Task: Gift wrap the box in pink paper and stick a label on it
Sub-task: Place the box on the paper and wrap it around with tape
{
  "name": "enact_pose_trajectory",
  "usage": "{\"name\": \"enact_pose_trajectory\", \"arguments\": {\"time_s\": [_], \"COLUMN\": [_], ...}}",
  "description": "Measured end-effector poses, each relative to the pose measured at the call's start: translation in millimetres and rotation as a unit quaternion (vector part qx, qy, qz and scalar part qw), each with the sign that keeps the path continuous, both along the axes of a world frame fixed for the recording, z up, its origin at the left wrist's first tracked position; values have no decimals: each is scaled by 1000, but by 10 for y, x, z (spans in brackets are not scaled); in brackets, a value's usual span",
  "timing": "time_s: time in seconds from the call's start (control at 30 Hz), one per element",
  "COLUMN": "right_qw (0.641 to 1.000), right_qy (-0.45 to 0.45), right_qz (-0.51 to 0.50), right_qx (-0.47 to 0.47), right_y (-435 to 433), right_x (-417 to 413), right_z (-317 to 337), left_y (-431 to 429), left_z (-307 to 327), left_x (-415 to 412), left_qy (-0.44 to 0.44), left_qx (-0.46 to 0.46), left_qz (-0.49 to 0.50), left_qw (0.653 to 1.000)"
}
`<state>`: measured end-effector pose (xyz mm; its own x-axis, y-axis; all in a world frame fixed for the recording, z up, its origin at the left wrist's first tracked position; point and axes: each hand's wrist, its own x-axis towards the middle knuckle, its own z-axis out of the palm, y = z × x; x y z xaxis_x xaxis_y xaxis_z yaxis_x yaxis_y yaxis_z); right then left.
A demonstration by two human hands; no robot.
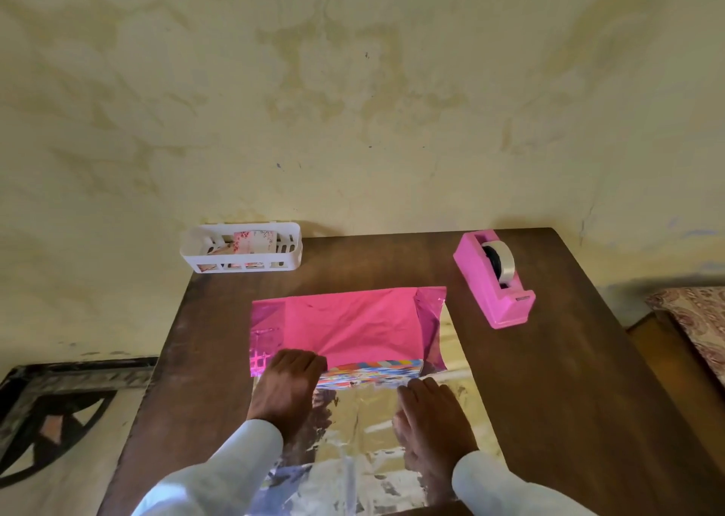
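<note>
Head view, looking down on the desk [569, 378]. Finds the box [372, 374] mid-desk and half wrapped, with the far flap of the pink paper [353, 327] drawn over its top, its striped near side bare, and the paper ends standing open at left and right.

Looks light and stiff, probably cardboard (a judgement only, with nothing here to weigh it). So likely to slide on the desk under any pull, and best steadied from above. As for the paper: thin and foil-like, pink on one face and silver on the other, glossy and probably slippery. Would crease at a touch and might tear if tugged by one corner. Better to take it along the near edge, hands spread wide, and bring it up evenly against the bare side.

Shows the left hand [286, 386] with fingers curled down over the flap's near edge, at the left end of the box top, holding the paper against the box. Shows the right hand [431, 417] lying flat, fingers straight, on the silver face of the sheet, gripping nothing. Puts the box just beyond both hands: touched by the left, just ahead of the right fingertips.

Leaves the pink tape dispenser [498, 280] well apart to the right, and a white basket [241, 250] of patterned cards [253, 241] (perhaps the labels) at the far left corner.
</note>
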<state>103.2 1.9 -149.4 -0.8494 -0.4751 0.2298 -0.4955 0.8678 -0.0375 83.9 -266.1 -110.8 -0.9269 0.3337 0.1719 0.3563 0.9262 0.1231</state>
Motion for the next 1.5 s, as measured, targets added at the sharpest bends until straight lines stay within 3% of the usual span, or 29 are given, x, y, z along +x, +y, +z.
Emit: {"name": "enact_pose_trajectory", "arguments": {"time_s": [0.13,0.2,0.37,0.57,0.93,1.3,1.5], "right_qw": [974,966,990,996,993,983,983], "right_qy": [-94,-93,-18,0,99,172,168], "right_qz": [-171,-207,-138,-81,-57,-61,-51], "right_qx": [-111,-127,-9,32,3,-27,-46], "right_y": [70,142,169,99,176,235,219], "right_x": [-124,-215,-573,-714,-661,-707,-727], "right_z": [70,107,196,261,474,634,782], "left_y": [30,14,-63,7,447,499,630], "left_z": [97,111,136,110,3,-18,13], "left_x": [-52,-58,-35,-79,-22,-11,-64], "left_qy": [-58,-86,-85,-66,74,2,-14], "left_qx": [1,-18,-73,-70,-26,-23,-65], "left_qz": [34,61,63,39,-20,7,63], "left_qw": [998,994,992,995,997,1000,996]}}
